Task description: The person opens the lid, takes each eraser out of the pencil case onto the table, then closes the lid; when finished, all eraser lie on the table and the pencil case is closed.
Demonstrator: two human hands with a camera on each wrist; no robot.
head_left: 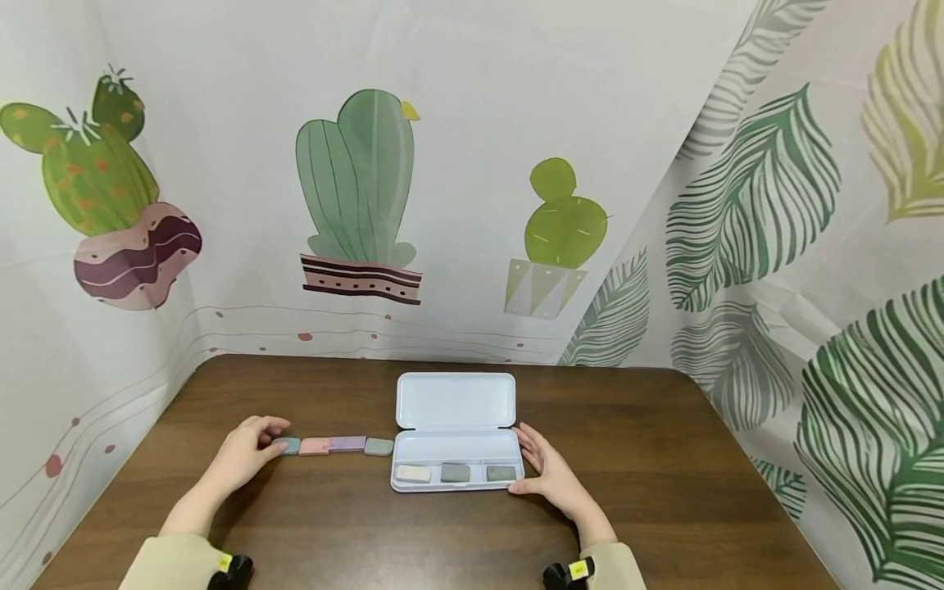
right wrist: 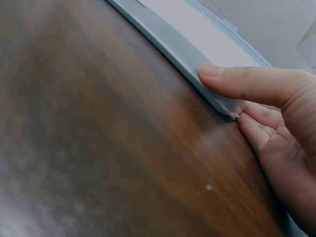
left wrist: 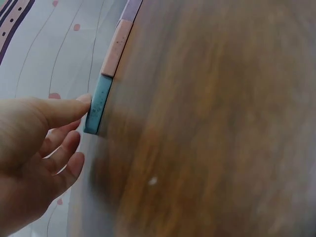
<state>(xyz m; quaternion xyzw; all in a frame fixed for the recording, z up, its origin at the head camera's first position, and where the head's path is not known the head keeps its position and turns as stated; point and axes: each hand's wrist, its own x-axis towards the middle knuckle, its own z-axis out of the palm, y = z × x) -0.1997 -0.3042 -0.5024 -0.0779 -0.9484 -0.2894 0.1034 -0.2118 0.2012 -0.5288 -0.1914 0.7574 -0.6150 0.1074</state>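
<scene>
In the head view, the left sleeve [head_left: 165, 564] and right sleeve [head_left: 615, 567] are cut off by the lower edge, as are the black wrist units [head_left: 232, 574] beside them. The right wrist view shows only a portion of the case [head_left: 456, 443], and its front compartments cannot be read there. The left wrist view cuts off the row of blocks at its top edge. The case stands open on the brown table [head_left: 332, 524], lid [head_left: 456, 400] tilted back at the rear hinge. A divider [head_left: 483, 473] splits its front section: the left compartment contains a white block [head_left: 413, 474] and a grey block [head_left: 455, 473]; the right compartment contains a dark grey block [head_left: 501, 474]. Left of the case, four blocks form an end-to-end row on the table: blue block [head_left: 291, 447], pink block [head_left: 315, 447], purple block [head_left: 347, 443] and grey-green block [head_left: 379, 447], the last at the case's left wall. The left hand [head_left: 247, 449] is at the outer end of the row, thumb touching the blue block, other fingers loosely bent and spaced from the thumb; contact by concealed fingertips cannot be determined. The right hand [head_left: 551, 474] grips the case's right end, thumb at the front corner, fingers along the side; some fingertips are hidden behind the case
</scene>
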